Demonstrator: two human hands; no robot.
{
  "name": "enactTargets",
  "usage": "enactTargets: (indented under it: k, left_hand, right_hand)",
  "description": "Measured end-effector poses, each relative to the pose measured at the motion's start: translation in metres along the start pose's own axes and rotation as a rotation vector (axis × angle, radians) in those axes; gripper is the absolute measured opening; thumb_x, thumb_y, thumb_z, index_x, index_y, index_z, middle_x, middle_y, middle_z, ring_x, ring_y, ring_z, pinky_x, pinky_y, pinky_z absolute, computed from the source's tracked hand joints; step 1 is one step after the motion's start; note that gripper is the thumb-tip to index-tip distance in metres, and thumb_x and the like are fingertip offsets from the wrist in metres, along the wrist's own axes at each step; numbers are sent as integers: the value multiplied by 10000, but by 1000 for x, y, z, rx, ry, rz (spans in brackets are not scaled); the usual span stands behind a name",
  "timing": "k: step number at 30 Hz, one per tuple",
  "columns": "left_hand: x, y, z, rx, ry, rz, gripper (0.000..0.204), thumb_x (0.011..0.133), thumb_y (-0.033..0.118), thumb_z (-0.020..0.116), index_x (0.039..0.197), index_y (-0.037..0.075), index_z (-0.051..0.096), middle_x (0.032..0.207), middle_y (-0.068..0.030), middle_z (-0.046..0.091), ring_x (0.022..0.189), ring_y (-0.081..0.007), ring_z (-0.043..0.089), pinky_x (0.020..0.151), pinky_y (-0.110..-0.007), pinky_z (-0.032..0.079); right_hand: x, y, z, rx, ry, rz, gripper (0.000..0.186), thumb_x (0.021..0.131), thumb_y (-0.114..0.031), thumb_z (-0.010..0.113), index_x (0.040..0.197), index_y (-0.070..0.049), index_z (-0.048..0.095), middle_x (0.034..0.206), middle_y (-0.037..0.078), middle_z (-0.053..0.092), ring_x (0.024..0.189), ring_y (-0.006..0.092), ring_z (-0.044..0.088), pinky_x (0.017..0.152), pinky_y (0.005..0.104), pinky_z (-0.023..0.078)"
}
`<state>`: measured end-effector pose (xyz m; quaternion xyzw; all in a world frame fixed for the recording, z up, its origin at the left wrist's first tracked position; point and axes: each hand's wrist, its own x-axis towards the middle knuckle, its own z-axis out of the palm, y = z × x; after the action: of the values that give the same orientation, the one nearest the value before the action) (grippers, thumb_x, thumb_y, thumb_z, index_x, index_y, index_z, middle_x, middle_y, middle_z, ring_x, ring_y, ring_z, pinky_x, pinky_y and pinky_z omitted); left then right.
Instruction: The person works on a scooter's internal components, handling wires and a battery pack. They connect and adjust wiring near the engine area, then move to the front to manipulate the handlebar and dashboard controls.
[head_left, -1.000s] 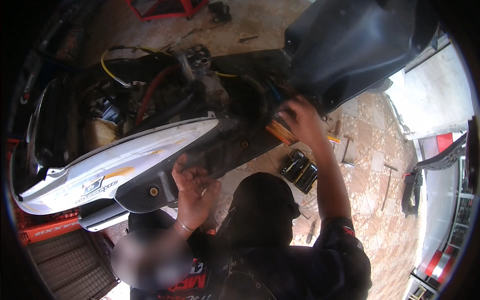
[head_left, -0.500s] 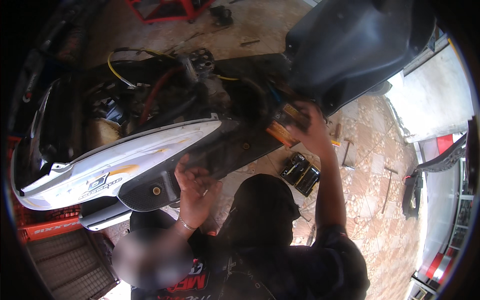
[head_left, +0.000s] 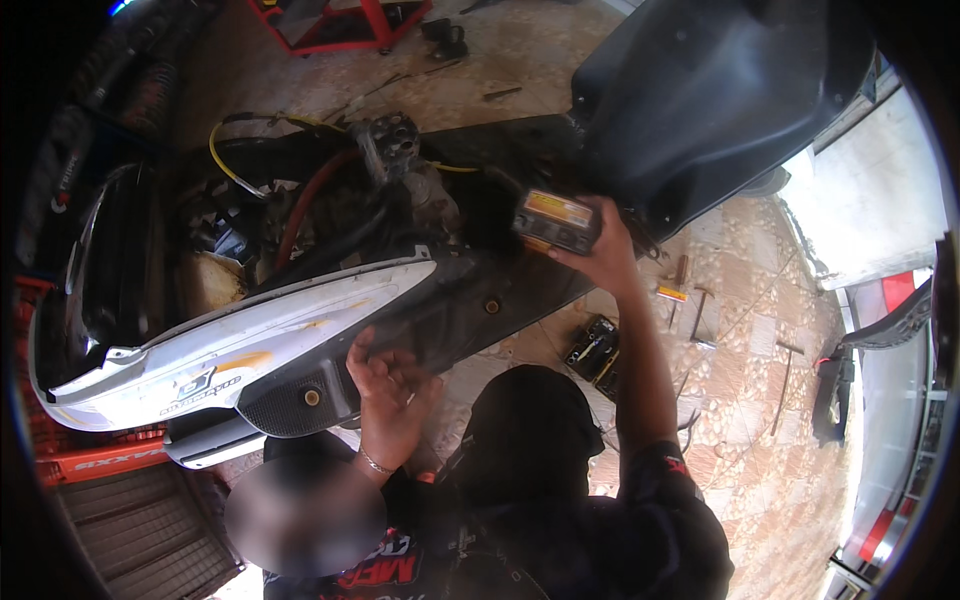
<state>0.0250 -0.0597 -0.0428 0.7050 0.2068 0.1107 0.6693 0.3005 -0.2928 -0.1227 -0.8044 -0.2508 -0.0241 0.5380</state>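
Observation:
My right hand (head_left: 603, 252) grips a motorcycle battery (head_left: 555, 222), a dark block with an orange-yellow label, over the scooter's dark floorboard (head_left: 470, 312). Fingers apart and loosely curled, my left hand (head_left: 393, 390) holds nothing visible. It is beside the perforated black footrest (head_left: 310, 398) and the scooter's white side panel (head_left: 270, 335). Beyond the panel, the scooter's inner parts lie exposed, with a red-brown hose (head_left: 297, 215) and a yellow cable (head_left: 222, 165). Shadow hides much of the area behind the battery.
On the tiled floor at right are an open black tool case (head_left: 593, 347), a T-handle wrench (head_left: 780, 385) and other hand tools. A large black body panel (head_left: 720, 100) rises at upper right. A red stand (head_left: 340, 28) is at the top, and a crate (head_left: 140, 525) at lower left.
My right hand has lifted and turned the battery, moving it slightly up and left, so its label now faces up. My left hand has barely moved.

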Motion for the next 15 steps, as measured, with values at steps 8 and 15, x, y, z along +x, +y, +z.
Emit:
enactTargets:
  k: [8,15]
  left_hand:
    - [0,1,2,-41,22,-77,949,790,-178,651,1482,177,107,1178,-108,438,1001,-174,581,871,-316,520]
    - [1,1,0,-63,7,-74,948,786,-189,648,1474,177,107,1169,-111,439,995,-177,585,870,-319,527]
  right_hand:
    - [51,-3,29,21,-264,-149,766,628,-150,928,1260,-48,508,1141,136,644,1089,252,643,939,357,498]
    - [53,4,40,195,-342,-70,807,638,-49,920,1317,-38,484,1167,90,616,1126,174,599,981,327,479]
